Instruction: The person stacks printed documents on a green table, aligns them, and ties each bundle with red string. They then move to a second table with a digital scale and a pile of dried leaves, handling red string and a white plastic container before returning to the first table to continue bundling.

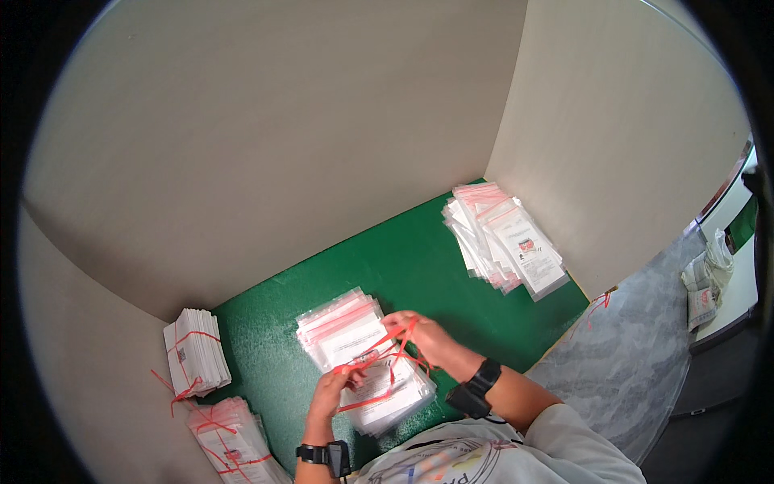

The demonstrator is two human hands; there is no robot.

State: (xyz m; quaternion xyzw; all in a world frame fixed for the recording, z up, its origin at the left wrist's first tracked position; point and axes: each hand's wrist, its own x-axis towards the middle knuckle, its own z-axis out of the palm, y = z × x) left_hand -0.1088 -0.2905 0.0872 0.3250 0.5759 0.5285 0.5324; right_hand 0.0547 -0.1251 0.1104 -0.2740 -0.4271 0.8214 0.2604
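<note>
A stack of clear zip bags with printed paper sheets inside [357,330] lies on the green tabletop before me. Red plastic twine [393,363] runs in loose loops over the stack. My left hand [335,387] pinches the twine at the stack's left side, fingers curled. My right hand [420,336] holds another part of the twine above the stack's upper right edge, slightly blurred. Whether the twine passes under the stack is hidden.
Two bundles tied with red twine, one of folded white papers [196,357] and one of bagged papers [233,441], lie at the left. More bagged sheets [508,242] fan out at the far right corner. Grey partition walls [302,133] border the green tabletop [399,266].
</note>
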